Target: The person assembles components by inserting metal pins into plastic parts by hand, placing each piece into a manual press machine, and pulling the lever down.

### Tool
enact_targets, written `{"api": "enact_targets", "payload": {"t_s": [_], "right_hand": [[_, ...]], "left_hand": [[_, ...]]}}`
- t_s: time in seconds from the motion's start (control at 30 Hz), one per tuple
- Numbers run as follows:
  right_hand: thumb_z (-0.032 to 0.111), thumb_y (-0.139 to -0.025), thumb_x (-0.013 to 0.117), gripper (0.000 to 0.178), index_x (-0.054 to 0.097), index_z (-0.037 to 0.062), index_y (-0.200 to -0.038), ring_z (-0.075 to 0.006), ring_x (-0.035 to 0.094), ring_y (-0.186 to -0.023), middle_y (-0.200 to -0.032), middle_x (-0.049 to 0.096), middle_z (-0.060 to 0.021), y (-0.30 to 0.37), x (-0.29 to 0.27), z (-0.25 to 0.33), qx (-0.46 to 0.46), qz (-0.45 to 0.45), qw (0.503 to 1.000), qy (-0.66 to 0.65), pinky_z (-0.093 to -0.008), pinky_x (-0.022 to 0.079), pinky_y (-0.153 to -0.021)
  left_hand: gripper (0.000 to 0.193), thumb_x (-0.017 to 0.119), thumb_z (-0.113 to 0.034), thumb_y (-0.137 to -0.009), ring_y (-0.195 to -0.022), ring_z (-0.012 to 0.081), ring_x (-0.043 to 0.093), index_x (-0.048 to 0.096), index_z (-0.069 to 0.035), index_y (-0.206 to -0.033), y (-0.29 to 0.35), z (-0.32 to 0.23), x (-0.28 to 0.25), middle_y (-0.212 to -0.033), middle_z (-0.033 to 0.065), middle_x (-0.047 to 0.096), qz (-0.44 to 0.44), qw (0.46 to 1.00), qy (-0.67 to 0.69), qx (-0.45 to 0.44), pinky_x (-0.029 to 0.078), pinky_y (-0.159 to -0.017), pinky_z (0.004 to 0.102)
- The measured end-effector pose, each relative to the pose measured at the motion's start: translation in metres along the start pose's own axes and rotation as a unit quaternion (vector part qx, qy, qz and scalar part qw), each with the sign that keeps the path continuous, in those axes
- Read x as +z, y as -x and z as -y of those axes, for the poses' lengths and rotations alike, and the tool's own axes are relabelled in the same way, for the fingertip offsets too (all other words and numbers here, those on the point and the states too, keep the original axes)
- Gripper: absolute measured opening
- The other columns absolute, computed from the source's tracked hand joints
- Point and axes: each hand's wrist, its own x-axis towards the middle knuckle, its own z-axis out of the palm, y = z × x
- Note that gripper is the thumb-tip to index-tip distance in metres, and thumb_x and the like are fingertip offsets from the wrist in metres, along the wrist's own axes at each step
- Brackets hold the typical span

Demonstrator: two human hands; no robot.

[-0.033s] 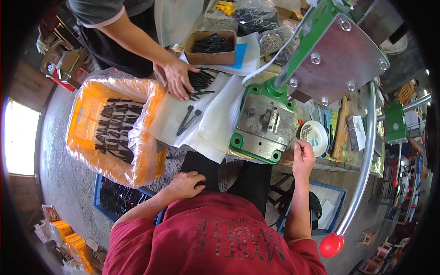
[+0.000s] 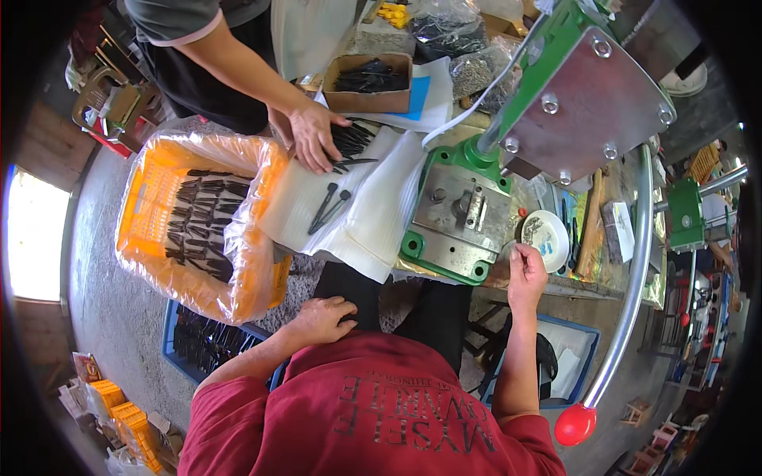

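Observation:
My left hand (image 2: 324, 320) rests on my dark trousers with its fingers loosely bent and nothing in it. At the table's front edge, my right hand (image 2: 526, 274) is closed, thumb against the fingers; whether it holds something small is hidden. Beside it are a white bowl (image 2: 558, 230) with small bits inside and a green press (image 2: 413, 244) with a steel base plate (image 2: 444, 226). Two dark flat-headed pieces (image 2: 337, 208) lie on white foam sheeting (image 2: 365, 238). Across the table, another person's hand (image 2: 313, 139) touches a pile of slim black pieces (image 2: 353, 141).
A plastic-lined orange crate (image 2: 131, 230) holds rows of dark pieces at left. Blue trays (image 2: 178, 361) sit on the floor. The press's long lever (image 2: 635, 301) with a red knob (image 2: 575, 425) curves down at right. A cardboard box (image 2: 357, 101) of black parts stands at the back.

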Motion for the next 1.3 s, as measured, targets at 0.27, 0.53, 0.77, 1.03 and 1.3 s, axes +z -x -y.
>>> {"api": "enact_targets", "payload": {"t_s": [0.27, 0.53, 0.77, 1.03, 1.3], "right_hand": [[0.006, -0.079, 0.053, 0.008, 0.054, -0.0009, -0.083, -0.0057, 0.045, -0.065, -0.071, 0.052, -0.0010, 0.000, 0.001, 0.000, 0.017, 0.006, 1.000, 0.009, -0.0185, 0.037, -0.060], [0.003, -0.078, 0.053, 0.006, 0.054, -0.0006, -0.082, -0.0062, 0.044, -0.061, -0.070, 0.052, -0.0020, 0.003, 0.005, -0.006, -0.006, -0.002, 1.000, 0.008, -0.0194, 0.037, -0.055], [0.004, -0.078, 0.054, 0.007, 0.054, -0.0008, -0.082, -0.0067, 0.044, -0.061, -0.070, 0.052, -0.0026, 0.010, 0.005, -0.014, 0.006, -0.011, 1.000, -0.003, -0.0202, 0.037, -0.056], [0.007, -0.081, 0.052, 0.011, 0.053, -0.0027, -0.085, -0.0064, 0.046, -0.073, -0.078, 0.052, -0.0013, 0.019, 0.002, -0.013, 0.036, 0.016, 0.999, 0.000, -0.0188, 0.038, -0.067], [0.008, -0.081, 0.052, 0.012, 0.053, -0.0021, -0.086, -0.0068, 0.047, -0.073, -0.079, 0.052, -0.0013, 0.022, 0.005, -0.012, 0.034, 0.004, 0.999, -0.022, -0.0191, 0.038, -0.068]], "left_hand": [[0.026, 0.052, -0.028, -0.073, -0.076, 0.0276, 0.056, 0.055, -0.010, -0.091, -0.001, 0.003, -0.001, -0.084, 0.0091, 0.056, 0.006, 1.000, 0.003, 0.000, 0.046, -0.064, 0.0394], [0.026, 0.053, -0.030, -0.073, -0.075, 0.0272, 0.056, 0.055, -0.012, -0.092, -0.001, 0.003, -0.003, -0.082, 0.0083, 0.055, 0.019, 1.000, -0.006, -0.007, 0.047, -0.063, 0.0385], [0.027, 0.053, -0.030, -0.074, -0.073, 0.0274, 0.056, 0.055, -0.010, -0.091, -0.001, 0.006, -0.006, -0.081, 0.0087, 0.055, -0.010, 1.000, 0.006, 0.008, 0.047, -0.061, 0.0380], [0.010, 0.057, -0.012, -0.069, -0.061, 0.0279, 0.055, 0.056, -0.005, -0.076, -0.012, 0.003, -0.073, -0.067, 0.0105, 0.054, -0.265, 0.963, 0.047, 0.025, 0.045, -0.054, 0.0339], [0.015, 0.055, -0.014, -0.070, -0.069, 0.0294, 0.055, 0.057, -0.004, -0.081, -0.054, 0.031, -0.108, -0.072, 0.0122, 0.056, -0.343, 0.936, 0.017, -0.073, 0.044, -0.062, 0.0362]]}}
